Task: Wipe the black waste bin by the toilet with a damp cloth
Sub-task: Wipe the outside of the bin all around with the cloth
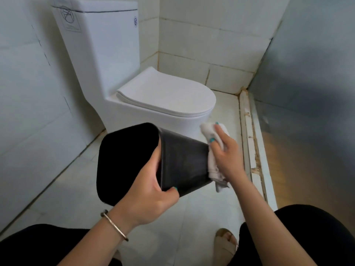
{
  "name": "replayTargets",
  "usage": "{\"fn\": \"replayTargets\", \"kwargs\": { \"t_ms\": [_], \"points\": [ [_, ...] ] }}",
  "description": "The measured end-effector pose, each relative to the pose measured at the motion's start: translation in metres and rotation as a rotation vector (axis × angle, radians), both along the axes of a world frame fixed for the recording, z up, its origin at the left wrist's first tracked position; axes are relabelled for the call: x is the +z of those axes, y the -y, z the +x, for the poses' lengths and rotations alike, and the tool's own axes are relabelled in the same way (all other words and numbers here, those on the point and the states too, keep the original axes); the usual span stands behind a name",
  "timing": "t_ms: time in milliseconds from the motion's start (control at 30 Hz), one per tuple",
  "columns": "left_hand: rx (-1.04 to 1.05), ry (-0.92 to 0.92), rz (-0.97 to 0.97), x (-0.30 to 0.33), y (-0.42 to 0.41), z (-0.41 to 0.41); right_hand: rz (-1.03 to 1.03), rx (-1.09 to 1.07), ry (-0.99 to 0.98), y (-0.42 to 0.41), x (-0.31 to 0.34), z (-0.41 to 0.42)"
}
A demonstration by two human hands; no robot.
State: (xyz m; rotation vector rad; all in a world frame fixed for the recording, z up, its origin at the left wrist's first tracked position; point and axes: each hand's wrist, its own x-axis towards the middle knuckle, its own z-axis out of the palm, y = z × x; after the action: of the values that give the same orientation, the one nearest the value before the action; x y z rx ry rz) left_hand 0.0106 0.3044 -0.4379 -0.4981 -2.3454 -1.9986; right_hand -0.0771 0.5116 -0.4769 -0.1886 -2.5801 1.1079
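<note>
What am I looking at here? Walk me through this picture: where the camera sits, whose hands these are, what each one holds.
There is no machine here: a person wears a wide-angle camera on the head, looking forward and down, so you see their own two arms. The left hand has its grip on the rim of a black waste bin, thumb outside and fingers inside, holding it tipped on its side above the tiled floor with the opening towards the camera. The right hand holds a white cloth against the bin's far end, its bottom. Behind stands a white toilet with the lid closed. The dark shapes at the bottom edge are the person's knees.
</note>
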Motion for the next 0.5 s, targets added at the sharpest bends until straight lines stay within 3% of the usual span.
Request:
{"fn": "replayTargets", "kwargs": {
  "t_ms": [67, 200, 267, 400, 500],
  "points": [
    [-0.042, 0.003, -0.013, 0.003, -0.002, -0.005, -0.01, -0.059, 0.012, 0.003, -0.003, 0.003],
    [-0.001, 0.004, 0.051, 0.005, 0.0, -0.014, -0.001, 0.195, -0.262, 0.052, 0.025, 0.034],
    [0.026, 0.003, 0.082, 0.003, 0.009, -0.011, -0.008, 0.261, -0.291, 0.05, 0.02, 0.031],
    [0.057, -0.039, 0.052, 0.006, 0.013, -0.004, -0.104, 0.02, -0.071, 0.001, -0.006, 0.001],
    [0.013, -0.036, 0.083, 0.009, 0.012, -0.013, -0.126, 0.013, -0.169, 0.015, -0.003, 0.018]
  ]
}}
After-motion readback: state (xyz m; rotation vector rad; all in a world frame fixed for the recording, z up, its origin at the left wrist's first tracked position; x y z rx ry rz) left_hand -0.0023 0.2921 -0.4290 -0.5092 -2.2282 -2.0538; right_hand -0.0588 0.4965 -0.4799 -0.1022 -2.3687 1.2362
